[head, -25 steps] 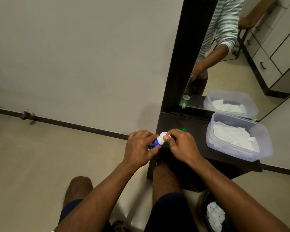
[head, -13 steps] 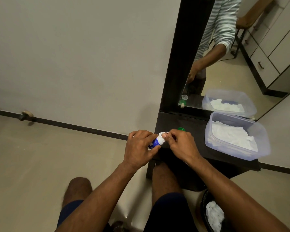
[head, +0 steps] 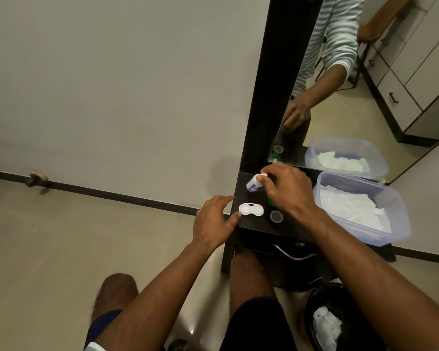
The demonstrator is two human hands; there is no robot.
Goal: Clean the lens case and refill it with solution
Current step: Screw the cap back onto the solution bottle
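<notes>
A white lens case (head: 251,209) lies uncapped on the dark dressing table (head: 284,230), near its left front corner. My left hand (head: 214,220) rests at that corner with relaxed fingers, its thumb touching the case's left end. My right hand (head: 288,188) grips the small white and blue solution bottle (head: 253,183) farther back on the table. A clear cap (head: 276,216) lies right of the case. A green cap (head: 271,202) peeks out under my right hand.
A clear plastic box (head: 395,206) of white tissues stands on the table's right side. A mirror (head: 352,79) in a black frame rises behind. A black bin (head: 314,310) with used tissue stands on the floor at lower right. My knees are below the table.
Both hands held the bottle at the table's left edge. Now my right hand alone has carried it back onto the table, and my left hand has let go and dropped beside the lens case.
</notes>
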